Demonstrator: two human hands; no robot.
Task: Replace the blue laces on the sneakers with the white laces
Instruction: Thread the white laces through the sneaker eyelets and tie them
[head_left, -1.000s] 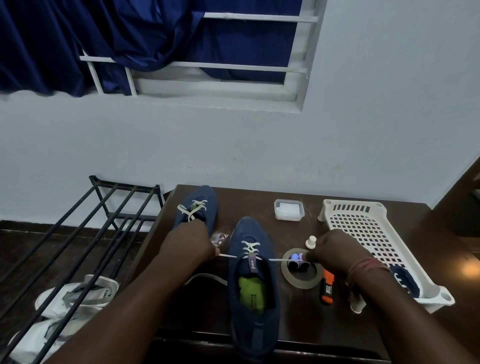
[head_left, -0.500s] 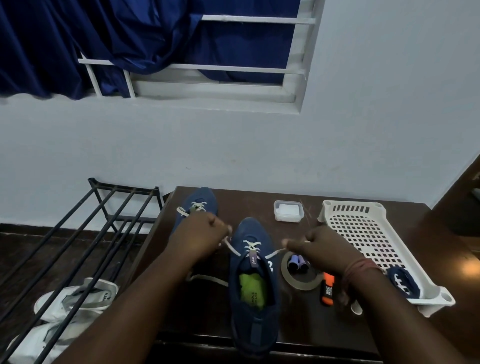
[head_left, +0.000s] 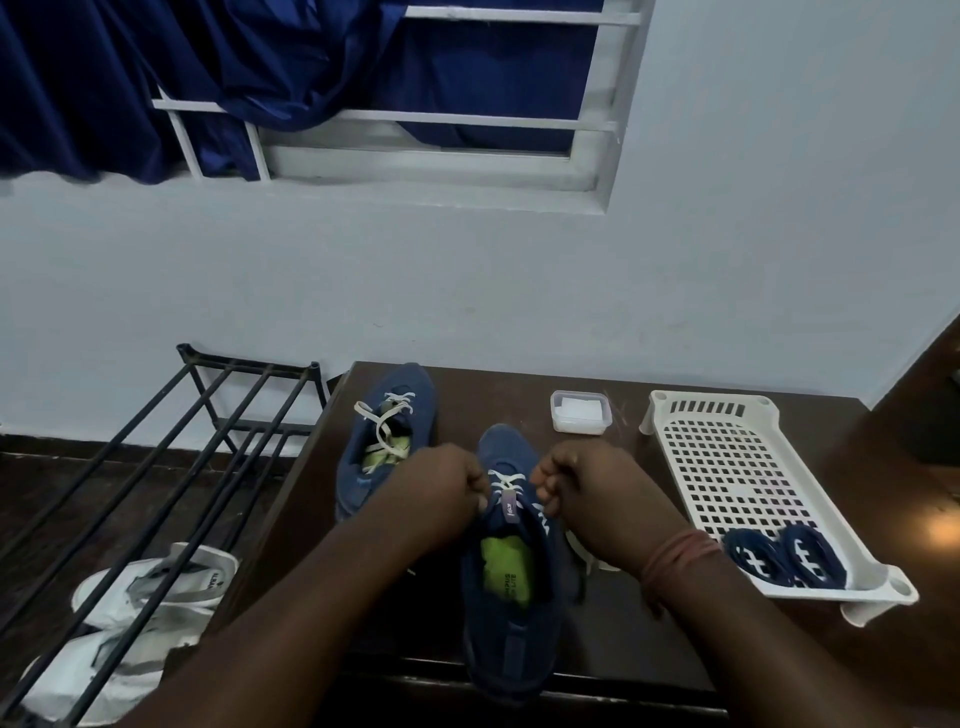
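Note:
Two navy sneakers stand on a dark brown table. The near sneaker has a green insole and a white lace crossed through its front eyelets. My left hand and my right hand sit close on either side of its tongue, fingers curled, each pinching an end of that white lace. The far sneaker carries a loosely threaded white lace. Coiled blue laces lie in the near end of a white perforated tray.
A small clear lidded box stands at the back of the table. A black metal shoe rack is to the left, with white sneakers on the floor under it. A wall rises right behind the table.
Both hands have drawn in from a wide spread to the sneaker's tongue, bringing the lace ends together. The view has shifted, and the tape roll and orange item are now hidden by my right arm.

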